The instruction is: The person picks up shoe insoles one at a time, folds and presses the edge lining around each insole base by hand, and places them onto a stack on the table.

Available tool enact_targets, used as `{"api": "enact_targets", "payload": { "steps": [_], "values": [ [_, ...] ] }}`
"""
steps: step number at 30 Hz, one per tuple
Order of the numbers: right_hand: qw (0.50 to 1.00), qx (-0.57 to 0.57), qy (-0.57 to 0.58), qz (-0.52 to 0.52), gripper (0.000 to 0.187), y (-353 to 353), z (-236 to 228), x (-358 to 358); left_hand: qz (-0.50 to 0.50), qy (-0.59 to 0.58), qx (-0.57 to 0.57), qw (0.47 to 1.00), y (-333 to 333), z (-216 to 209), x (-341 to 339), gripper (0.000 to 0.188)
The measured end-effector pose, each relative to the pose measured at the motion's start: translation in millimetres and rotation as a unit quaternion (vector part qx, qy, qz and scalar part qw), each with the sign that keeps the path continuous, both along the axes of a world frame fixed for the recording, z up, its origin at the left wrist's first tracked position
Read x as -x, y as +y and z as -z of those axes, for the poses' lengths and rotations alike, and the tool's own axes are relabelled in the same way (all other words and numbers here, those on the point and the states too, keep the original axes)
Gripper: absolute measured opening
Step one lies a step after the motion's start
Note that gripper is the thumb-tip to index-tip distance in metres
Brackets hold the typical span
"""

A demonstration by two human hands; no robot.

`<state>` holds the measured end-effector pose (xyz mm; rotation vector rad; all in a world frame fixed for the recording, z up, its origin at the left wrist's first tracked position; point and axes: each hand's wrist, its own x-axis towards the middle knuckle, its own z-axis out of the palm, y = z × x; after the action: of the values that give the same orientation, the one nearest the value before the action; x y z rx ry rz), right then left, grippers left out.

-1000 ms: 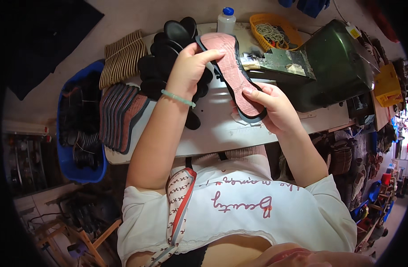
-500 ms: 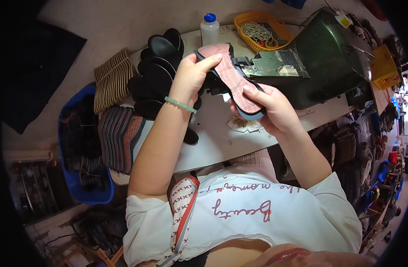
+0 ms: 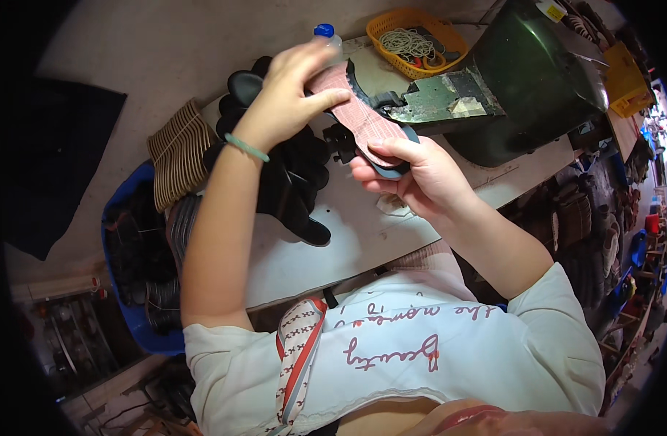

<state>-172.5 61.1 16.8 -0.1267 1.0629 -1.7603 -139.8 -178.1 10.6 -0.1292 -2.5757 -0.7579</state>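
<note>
Above the white table (image 3: 311,251) I hold up a shoe sole (image 3: 360,123) with a pink checked top and a dark underside, tilted with its far end to the left. My right hand (image 3: 428,171) grips the near end, thumb on top and fingers curled beneath. At the far end is my left hand (image 3: 290,87), its thumb lying on the pink surface. Its other fingers reach outward, apart and smeared by motion. Behind the sole, a dark metal machine part (image 3: 339,142) shows. Black soles (image 3: 300,174) lie heaped below my left forearm.
A dark green machine (image 3: 537,94) stands at the back right, beside a yellow basket (image 3: 380,45) holding cord. A blue-capped bottle (image 3: 324,30) is behind my left hand. On the left are a bundle of tan-edged soles (image 3: 177,156) and a blue tub (image 3: 126,309).
My left hand has shifted left and lifted its fingers off the sole's far end. The sole and my right hand have moved slightly left. My left forearm covers more of the stacked soles.
</note>
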Motion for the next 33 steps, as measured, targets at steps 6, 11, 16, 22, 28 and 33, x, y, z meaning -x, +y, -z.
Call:
{"api": "enact_targets", "payload": {
  "steps": [6,11,16,22,28,33],
  "values": [
    [1.0,-0.008,0.007,0.018,0.024,-6.9,2.9,3.5,0.166,-0.259,0.135,0.942,-1.7,-38.5,38.4,0.055],
    [0.998,-0.038,-0.049,0.016,0.029,-3.8,-0.7,2.0,0.206,-0.44,-0.079,0.871,-4.8,-41.1,57.6,0.045],
    [0.997,-0.051,-0.053,0.001,0.034,-4.0,-5.1,-5.6,0.206,-0.533,-0.196,0.797,-6.4,-42.2,67.2,0.033],
    [0.998,-0.028,-0.054,0.029,0.033,-13.8,-1.1,-13.4,0.211,-0.546,-0.202,0.785,-10.1,-46.3,69.7,0.033],
    [0.995,-0.042,-0.089,0.034,0.027,-13.8,-2.3,-8.0,0.198,-0.563,-0.234,0.767,-9.3,-45.7,66.8,0.034],
    [0.994,-0.048,-0.085,0.04,0.026,-17.4,-0.6,-7.6,0.192,-0.554,-0.23,0.776,-12.1,-47.7,61.4,0.032]
  ]
}}
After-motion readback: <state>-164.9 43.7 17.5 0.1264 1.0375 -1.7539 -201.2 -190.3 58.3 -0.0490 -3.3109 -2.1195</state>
